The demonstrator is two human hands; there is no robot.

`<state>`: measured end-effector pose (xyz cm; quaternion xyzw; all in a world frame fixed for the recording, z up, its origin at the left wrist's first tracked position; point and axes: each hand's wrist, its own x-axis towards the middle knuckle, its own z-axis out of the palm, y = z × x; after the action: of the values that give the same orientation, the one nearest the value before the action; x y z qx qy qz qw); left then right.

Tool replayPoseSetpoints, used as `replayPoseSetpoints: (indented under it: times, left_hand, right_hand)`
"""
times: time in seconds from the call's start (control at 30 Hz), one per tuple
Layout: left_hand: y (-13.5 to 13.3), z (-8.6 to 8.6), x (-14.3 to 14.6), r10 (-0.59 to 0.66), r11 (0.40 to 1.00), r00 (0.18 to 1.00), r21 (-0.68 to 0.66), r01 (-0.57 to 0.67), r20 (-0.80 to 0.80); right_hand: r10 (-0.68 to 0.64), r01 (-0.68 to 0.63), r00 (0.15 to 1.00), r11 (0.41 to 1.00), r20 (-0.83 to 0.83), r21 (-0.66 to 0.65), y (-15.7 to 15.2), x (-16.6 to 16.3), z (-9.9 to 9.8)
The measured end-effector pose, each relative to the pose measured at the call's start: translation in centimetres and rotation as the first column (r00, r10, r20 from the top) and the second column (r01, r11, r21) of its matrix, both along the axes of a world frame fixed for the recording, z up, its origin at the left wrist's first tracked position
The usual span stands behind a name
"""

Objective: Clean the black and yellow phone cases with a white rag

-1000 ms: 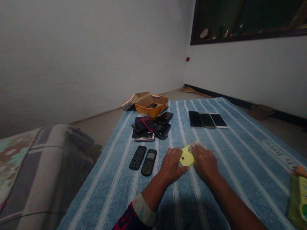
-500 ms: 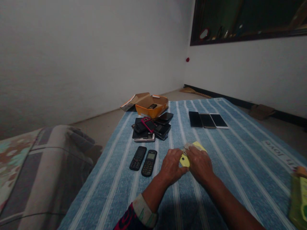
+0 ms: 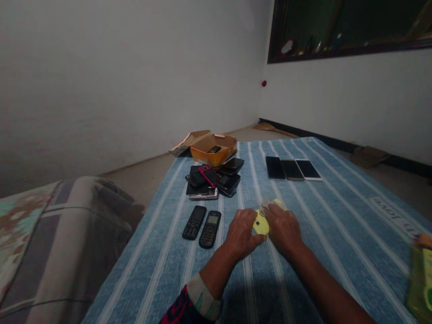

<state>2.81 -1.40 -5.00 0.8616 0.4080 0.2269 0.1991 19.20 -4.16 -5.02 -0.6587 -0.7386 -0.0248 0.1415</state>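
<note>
My left hand [image 3: 241,231] grips the near left edge of a flat yellow phone [image 3: 261,223], its thumb at the lower end. A small dark square shows on the phone's surface. With curled fingers, my right hand [image 3: 284,226] presses a crumpled greyish cloth [image 3: 266,205] onto the phone's upper part and covers much of it. Left of my hands lie two black keypad phones, one farther left [image 3: 194,222] and one nearer [image 3: 209,229]. Beyond them is a pile of phones [image 3: 211,176], one with a pink frame.
An open orange cardboard box [image 3: 205,156] with a phone inside stands at the far end of the blue striped cloth [image 3: 337,252]. Three smartphones [image 3: 292,170] lie in a row at the far right. A blurred yellow-green package [image 3: 418,279] is at the right edge.
My right hand and the cloth have shifted slightly to the right across the yellow phone, baring more of its near part. My left hand stays almost in place.
</note>
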Motion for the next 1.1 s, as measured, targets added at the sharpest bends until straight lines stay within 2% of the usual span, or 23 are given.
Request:
replayPoseSetpoints:
  times: [0.1, 0.37, 0.73, 1.1]
  left_hand:
    - [0.0, 0.0, 0.0, -0.005, 1.0, 1.0, 0.002, 0.005, 0.0]
    - [0.1, -0.3, 0.0, 0.0, 1.0, 1.0, 0.005, 0.0, 0.005]
    - [0.0, -0.3, 0.1, -0.004, 1.0, 1.0, 0.021, 0.004, 0.026]
    - [0.0, -0.1, 0.2, -0.009, 1.0, 1.0, 0.021, 0.009, -0.009]
  right_hand:
    - [0.024, -0.024, 1.0, 1.0, -0.006, 0.015, -0.2, -0.2, -0.2]
    - [-0.023, 0.023, 1.0, 1.0, 0.008, 0.011, 0.3, 0.2, -0.3]
    - [0.051, -0.051, 0.999, 0.998, 0.016, -0.024, -2.1, -1.9, 0.1]
    - [0.081, -0.08, 0.996, 0.997, -0.035, 0.017, -3.3, -1.1, -1.0]
